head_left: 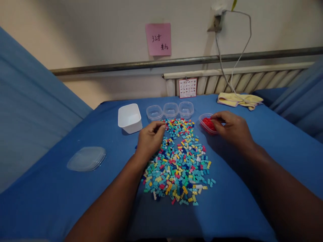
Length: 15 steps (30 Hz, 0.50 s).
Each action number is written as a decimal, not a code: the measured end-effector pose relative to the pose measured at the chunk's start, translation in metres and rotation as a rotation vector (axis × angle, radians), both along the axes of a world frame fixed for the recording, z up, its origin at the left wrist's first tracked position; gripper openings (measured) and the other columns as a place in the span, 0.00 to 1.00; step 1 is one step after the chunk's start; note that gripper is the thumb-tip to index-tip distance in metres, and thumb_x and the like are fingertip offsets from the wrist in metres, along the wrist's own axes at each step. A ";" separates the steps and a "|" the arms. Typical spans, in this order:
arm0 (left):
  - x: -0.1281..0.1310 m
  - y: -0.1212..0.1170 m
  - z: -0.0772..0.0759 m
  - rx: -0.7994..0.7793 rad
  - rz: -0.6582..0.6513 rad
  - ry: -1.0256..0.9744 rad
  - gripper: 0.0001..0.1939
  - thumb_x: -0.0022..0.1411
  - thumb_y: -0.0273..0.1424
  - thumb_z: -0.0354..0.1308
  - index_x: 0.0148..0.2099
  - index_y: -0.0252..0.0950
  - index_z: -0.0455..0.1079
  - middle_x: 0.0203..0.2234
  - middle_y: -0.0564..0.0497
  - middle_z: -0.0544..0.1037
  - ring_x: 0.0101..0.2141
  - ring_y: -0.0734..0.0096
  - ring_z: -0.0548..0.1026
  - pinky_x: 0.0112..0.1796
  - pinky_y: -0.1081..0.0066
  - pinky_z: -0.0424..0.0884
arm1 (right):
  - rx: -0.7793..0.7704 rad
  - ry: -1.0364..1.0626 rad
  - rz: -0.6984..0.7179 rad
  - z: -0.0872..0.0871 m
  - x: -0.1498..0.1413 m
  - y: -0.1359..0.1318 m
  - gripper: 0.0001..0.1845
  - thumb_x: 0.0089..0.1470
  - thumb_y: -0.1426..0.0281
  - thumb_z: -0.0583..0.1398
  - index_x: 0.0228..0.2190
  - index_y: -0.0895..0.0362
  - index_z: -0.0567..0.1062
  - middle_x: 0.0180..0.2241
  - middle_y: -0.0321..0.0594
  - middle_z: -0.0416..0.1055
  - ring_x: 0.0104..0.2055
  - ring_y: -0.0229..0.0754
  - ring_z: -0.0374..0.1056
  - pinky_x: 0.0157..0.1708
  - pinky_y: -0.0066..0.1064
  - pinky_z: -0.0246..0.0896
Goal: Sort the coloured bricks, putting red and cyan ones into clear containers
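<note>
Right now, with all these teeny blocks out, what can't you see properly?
In the head view:
What the left hand pinches, if anything: its fingers hide it.
Part of the red pieces' clear tub: the right hand covers it.
Any blocks behind the left hand: that hand is in front.
The small card's markings: too small.
Upper arms: cut off by the picture's edges.

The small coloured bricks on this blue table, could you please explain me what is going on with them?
A person is handling small coloured bricks spread in a loose pile. The left hand is at the far left part of the pile, fingers pinched; whether they hold a brick is unclear. The right hand has its fingertips at a clear tub containing red pieces. Three more clear tubs stand in a row behind the pile, beside a white bin.
</note>
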<state>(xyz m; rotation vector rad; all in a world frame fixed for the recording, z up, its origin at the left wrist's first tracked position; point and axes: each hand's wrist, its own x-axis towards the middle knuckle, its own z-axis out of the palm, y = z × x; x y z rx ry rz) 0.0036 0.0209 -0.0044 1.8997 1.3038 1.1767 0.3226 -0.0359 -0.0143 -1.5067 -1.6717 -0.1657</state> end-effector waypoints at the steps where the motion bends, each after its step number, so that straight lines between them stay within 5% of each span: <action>1: -0.004 0.005 0.000 -0.001 0.025 0.008 0.13 0.69 0.41 0.63 0.46 0.38 0.83 0.36 0.51 0.85 0.37 0.64 0.80 0.41 0.67 0.74 | -0.014 -0.010 -0.012 -0.004 0.005 0.003 0.10 0.63 0.67 0.62 0.42 0.52 0.84 0.41 0.45 0.84 0.42 0.54 0.80 0.44 0.45 0.75; 9: -0.028 0.029 -0.006 0.061 0.137 0.078 0.15 0.66 0.41 0.62 0.46 0.37 0.83 0.37 0.49 0.86 0.38 0.63 0.80 0.42 0.68 0.74 | -0.076 -0.049 -0.025 -0.012 0.015 0.007 0.18 0.67 0.60 0.62 0.51 0.56 0.83 0.51 0.52 0.83 0.53 0.60 0.79 0.54 0.53 0.74; 15: -0.037 0.037 -0.012 0.022 0.110 0.141 0.16 0.67 0.41 0.61 0.47 0.38 0.83 0.38 0.48 0.86 0.38 0.63 0.81 0.41 0.68 0.73 | -0.223 -0.144 -0.001 -0.037 0.009 0.010 0.35 0.63 0.52 0.66 0.62 0.60 0.76 0.67 0.66 0.67 0.69 0.72 0.64 0.64 0.67 0.64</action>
